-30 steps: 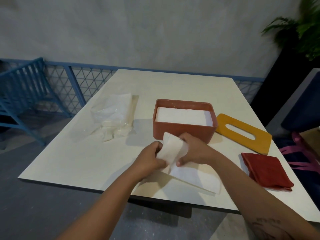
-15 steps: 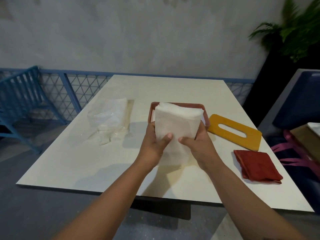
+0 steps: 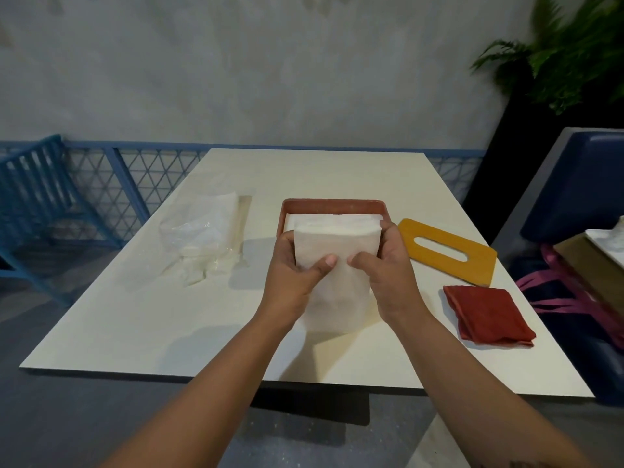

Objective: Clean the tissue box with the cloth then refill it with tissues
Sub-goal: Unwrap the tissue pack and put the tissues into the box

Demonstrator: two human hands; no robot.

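hands: left hand (image 3: 297, 275) and right hand (image 3: 388, 265) are both gripping the tissues (image 3: 334, 261), thumbs in front | box (image 3: 332, 206): sitting just behind the stack (already holding some tissues) | next: pile is going forward and down, long side matching the box

**A:** what's on that pale rectangular table (image 3: 101, 315) right now?

**B:** four things lol. open reddish tissue box (image 3: 332, 203) around the middle, white tissues inside. its yellow slotted lid (image 3: 472, 268) lies flat just right of it.

**A:** and the cloth?

**B:** folded red cloth (image 3: 486, 315) near the right front corner, apart from the lid. crumpled clear plastic tissue pack (image 3: 202, 241) sits way over left of the box.
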